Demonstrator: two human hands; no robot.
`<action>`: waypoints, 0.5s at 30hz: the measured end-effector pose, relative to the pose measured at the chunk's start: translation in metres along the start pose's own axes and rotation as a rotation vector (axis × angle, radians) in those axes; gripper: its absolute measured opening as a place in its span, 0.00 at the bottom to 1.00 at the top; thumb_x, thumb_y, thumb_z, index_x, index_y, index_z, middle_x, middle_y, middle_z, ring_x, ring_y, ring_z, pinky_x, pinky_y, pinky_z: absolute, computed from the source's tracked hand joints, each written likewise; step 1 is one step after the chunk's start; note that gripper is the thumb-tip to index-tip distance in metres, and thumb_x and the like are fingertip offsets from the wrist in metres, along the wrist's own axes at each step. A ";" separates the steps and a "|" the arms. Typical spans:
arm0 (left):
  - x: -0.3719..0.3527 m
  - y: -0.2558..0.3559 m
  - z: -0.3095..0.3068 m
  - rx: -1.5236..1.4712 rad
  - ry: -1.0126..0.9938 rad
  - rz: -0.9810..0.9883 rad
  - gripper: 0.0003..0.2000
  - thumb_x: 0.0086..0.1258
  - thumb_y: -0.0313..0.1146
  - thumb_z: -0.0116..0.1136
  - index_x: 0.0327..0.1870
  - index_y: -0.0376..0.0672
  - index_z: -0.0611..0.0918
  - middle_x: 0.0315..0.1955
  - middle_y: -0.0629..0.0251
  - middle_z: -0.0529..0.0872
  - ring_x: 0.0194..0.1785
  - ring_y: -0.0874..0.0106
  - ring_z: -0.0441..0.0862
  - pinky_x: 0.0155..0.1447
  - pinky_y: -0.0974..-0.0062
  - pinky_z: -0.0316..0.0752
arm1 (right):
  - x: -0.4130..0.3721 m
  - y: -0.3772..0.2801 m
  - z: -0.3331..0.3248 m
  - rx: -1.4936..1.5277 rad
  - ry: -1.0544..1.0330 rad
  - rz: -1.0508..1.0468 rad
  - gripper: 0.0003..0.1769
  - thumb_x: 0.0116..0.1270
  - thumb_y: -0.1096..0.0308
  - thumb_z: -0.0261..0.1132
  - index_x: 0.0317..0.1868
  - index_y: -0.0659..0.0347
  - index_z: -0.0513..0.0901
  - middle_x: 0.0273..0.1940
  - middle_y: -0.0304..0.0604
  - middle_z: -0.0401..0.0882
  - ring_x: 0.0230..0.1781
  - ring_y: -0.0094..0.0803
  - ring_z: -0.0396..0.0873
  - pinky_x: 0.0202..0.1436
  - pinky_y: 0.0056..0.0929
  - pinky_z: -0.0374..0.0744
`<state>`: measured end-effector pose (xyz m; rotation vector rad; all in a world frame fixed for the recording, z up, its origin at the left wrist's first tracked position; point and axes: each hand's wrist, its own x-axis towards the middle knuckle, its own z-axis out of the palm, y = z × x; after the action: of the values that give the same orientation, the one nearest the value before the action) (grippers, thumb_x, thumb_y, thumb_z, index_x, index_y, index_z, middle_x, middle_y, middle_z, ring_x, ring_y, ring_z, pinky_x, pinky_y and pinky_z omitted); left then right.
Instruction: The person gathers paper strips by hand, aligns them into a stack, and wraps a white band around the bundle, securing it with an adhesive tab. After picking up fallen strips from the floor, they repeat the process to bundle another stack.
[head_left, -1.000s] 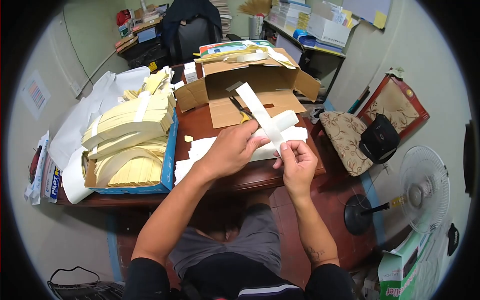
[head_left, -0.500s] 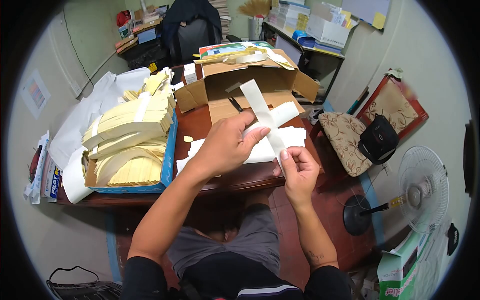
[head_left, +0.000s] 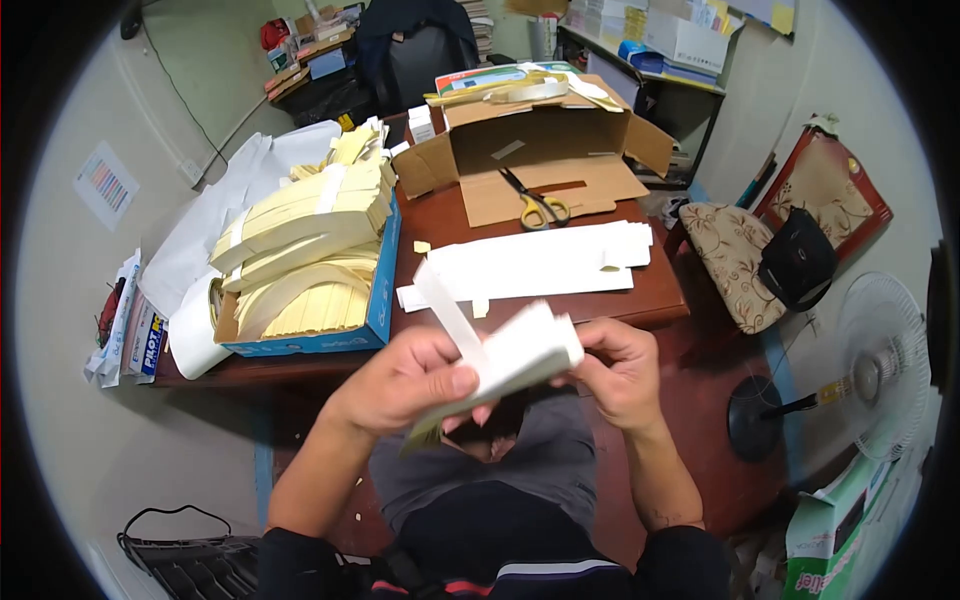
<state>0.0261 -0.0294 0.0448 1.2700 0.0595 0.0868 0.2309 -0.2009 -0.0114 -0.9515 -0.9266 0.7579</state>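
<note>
A bundle of white paper strips (head_left: 525,350), with one long strip sticking up from it, is held over my lap. My left hand (head_left: 415,380) grips the bundle and the strip, its thumb pressed on top. My right hand (head_left: 618,372) has its fingers closed at the bundle's right end, which is slightly blurred. Beyond the hands, more white strips (head_left: 540,262) lie stacked on the desk. Scissors with yellow and black handles (head_left: 545,210) rest on a cardboard flap behind them.
On the desk (head_left: 660,290) stand a blue box (head_left: 384,290) full of yellowish paper bundles and an open cardboard box (head_left: 540,145). At the right are a patterned chair (head_left: 735,250) with a black bag and a fan (head_left: 870,370).
Both hands have come down toward my lap with the bundle, which is now turned differently. The view has shifted, and the scissors and stacked strips show more fully.
</note>
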 end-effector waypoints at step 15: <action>-0.031 -0.034 0.019 0.072 -0.009 -0.208 0.18 0.76 0.33 0.70 0.59 0.32 0.81 0.42 0.64 0.88 0.47 0.77 0.86 0.53 0.77 0.80 | 0.003 0.019 0.010 -0.336 -0.295 -0.288 0.14 0.54 0.84 0.80 0.41 0.61 0.97 0.35 0.40 0.85 0.32 0.27 0.82 0.34 0.24 0.77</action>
<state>-0.0018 -0.0604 0.0173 1.3290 0.1883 -0.1013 0.2205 -0.1878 -0.0247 -0.9821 -1.4487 0.5113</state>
